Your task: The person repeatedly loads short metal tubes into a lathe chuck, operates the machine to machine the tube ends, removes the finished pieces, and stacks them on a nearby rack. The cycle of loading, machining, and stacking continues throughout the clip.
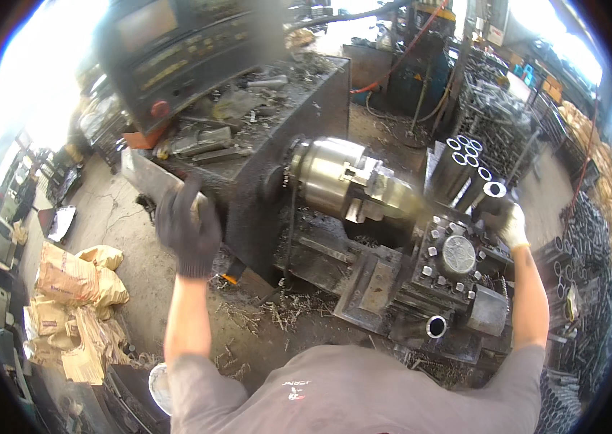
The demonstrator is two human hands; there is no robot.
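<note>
My left hand [189,230], in a dark glove, is closed at the end of a flat grey metal plate [148,176] beside the machine's control cabinet. My right hand [506,220], in a pale glove with a dark palm, is closed around a short metal tube [494,189], whose open end points up. Several more tubes [468,153] stand bundled just beyond that hand. Between my hands is the lathe's bright chuck [333,176], its jaws blurred. Nearer my right hand sits the square tool post [450,253] with bolts around its round cap.
A control panel [176,61] stands over the cabinet top, which is littered with tools and chips. One tube [436,327] rests on the carriage. Piles of tubes [573,289] lie at right, paper sacks [74,289] at left. Metal chips [284,311] cover the floor below the bed.
</note>
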